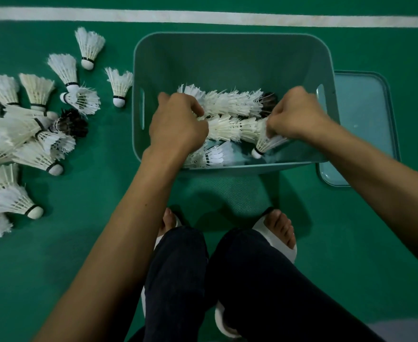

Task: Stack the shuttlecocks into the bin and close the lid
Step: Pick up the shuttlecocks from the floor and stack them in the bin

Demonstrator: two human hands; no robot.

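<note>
Shuttlecocks (pixel 230 127) nested into one white row are gripped at both ends inside the teal bin (pixel 232 58), which is parked on the green court floor (pixel 79 243) just in front of the person's feet. The left hand (pixel 178 124) is curled over the left end of that row, knuckles up, fingers bent down into the feathers. The right hand (pixel 297 114) is curled at the right end, fingers bunched together and pinched on the feathers of the end shuttlecock (pixel 264 144), whose cork is pointed toward the bin's near wall. Fingertips on both hands are mostly hidden, so the exact grip can't be made out.

A second nested row (pixel 227 102) is laid right behind the first, with a dark-feathered shuttlecock (pixel 269 101) at its right end. A couple more white ones (pixel 215 156) are seen on the bin's bottom by the front wall.

The lid (pixel 366 114) is laid flat on the floor, just beside the bin on its right and partly hidden by that wall. A loose pile (pixel 25 134) of white shuttlecocks is scattered on the floor to the left of the bin, one dark one (pixel 72 122) mixed in. A white court line (pixel 203 17) is painted across the floor beyond the bin. White slippers (pixel 281 248) and dark trousers (pixel 252 280) are seen at the bottom.
</note>
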